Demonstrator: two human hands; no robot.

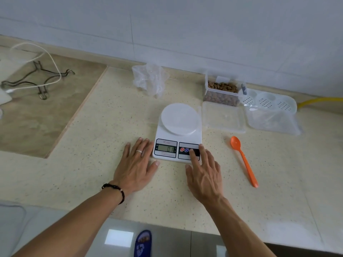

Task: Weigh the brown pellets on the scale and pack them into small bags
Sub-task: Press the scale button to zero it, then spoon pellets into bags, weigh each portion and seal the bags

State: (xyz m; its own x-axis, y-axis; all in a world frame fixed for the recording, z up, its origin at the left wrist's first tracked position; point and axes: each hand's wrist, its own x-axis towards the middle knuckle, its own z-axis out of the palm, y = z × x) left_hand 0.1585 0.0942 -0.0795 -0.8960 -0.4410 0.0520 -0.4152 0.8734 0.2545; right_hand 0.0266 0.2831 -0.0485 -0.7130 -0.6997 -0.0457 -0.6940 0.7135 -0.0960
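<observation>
Bags [150, 78] crumpled, thin and limp by the wall, I judge pinch at the rim | left hand [136, 165] flat, holding nothing, beside rigid white scale [178, 132] | right hand [203, 171] fingers straight, fingertip on buttons | pellets [221, 87] light, loose, in clear tub, back right | orange spoon [244, 161] stiff plastic, I would scoop by handle.

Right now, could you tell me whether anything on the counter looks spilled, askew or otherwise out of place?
Nothing stands out. The pellet container is upright with no pellets spilled around it, its lid lies flat beside the scale, whose platform is bare, and the orange spoon lies clean on the counter.
</observation>
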